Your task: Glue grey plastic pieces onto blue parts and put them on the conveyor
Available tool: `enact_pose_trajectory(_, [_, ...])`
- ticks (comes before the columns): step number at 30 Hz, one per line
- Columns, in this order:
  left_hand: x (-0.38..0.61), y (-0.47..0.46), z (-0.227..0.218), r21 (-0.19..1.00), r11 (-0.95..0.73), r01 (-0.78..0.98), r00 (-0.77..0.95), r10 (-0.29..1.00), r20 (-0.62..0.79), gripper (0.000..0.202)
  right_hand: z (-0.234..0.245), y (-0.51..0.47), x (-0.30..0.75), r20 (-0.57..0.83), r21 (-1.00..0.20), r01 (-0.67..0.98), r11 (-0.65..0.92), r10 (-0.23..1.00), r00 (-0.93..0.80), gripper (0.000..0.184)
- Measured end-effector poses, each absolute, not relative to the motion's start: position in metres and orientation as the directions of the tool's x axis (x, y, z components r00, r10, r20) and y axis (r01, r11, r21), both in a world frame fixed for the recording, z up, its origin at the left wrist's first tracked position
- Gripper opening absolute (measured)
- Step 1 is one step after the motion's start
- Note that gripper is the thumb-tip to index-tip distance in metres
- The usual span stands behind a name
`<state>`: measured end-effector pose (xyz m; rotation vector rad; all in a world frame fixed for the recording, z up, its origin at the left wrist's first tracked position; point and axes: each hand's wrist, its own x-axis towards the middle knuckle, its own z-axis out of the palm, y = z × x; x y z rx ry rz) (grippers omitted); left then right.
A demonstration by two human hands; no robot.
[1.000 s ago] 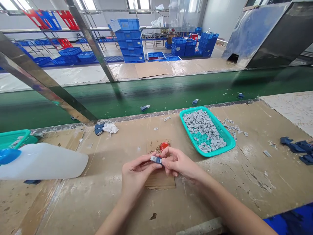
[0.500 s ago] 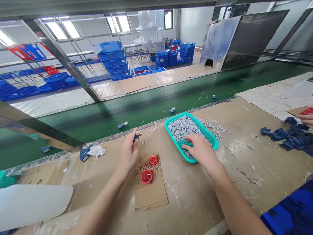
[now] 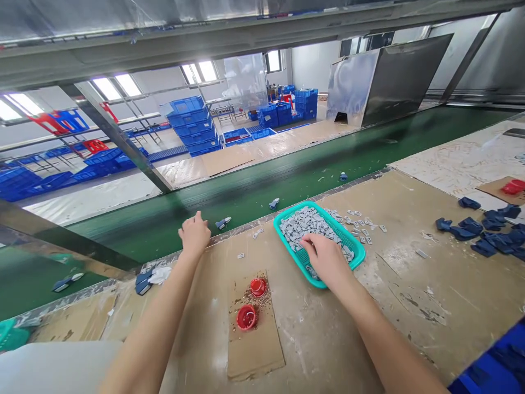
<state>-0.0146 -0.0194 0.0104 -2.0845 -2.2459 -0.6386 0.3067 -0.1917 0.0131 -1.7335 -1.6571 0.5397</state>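
Observation:
My left hand [image 3: 194,234] is over the near edge of the green conveyor belt [image 3: 254,180], fingers bent and slightly apart, with nothing visible in it. Just right of it, a dark blue plastic piece with a pale tip [image 3: 223,223] lies on the belt. My right hand [image 3: 324,254] is above a teal plastic basket [image 3: 351,241], thumb and fingertips pressed together; whatever they pinch is hidden. Small grey plastic tabs [image 3: 305,223] fill much of the basket. In front of me, two red cups [image 3: 246,317] [image 3: 258,287] rest on a stained cardboard piece [image 3: 256,355].
Loose grey tabs [image 3: 365,223] lie beside the basket. Dark blue pieces [image 3: 498,232] are piled at the right, and another [image 3: 143,283] lies by white tissue at the left. More pieces [image 3: 274,203] ride the belt. A metal post [image 3: 135,158] stands across it.
My left hand has moved left and forward to the belt, and the dark blue piece it held is no longer visible in it. My right fingertips have closed together. Belt pieces have shifted left.

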Motion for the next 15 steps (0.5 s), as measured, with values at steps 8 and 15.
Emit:
enact_pose_trajectory(8, [-0.046, -0.061, 0.022, 0.502, 0.075, 0.862, -0.222, 0.945, 0.241, 0.038, 0.018, -0.229, 0.249, 0.043, -0.999, -0.011, 0.042, 0.989, -0.143, 0.02])
enact_pose_trajectory(15, [0.013, -0.185, 0.024, 0.968, -0.045, 0.246, -0.057, 0.996, 0.061, 0.035, -0.011, -0.225, 0.23, -0.097, -0.994, -0.042, -0.102, 0.991, -0.095, 0.023])
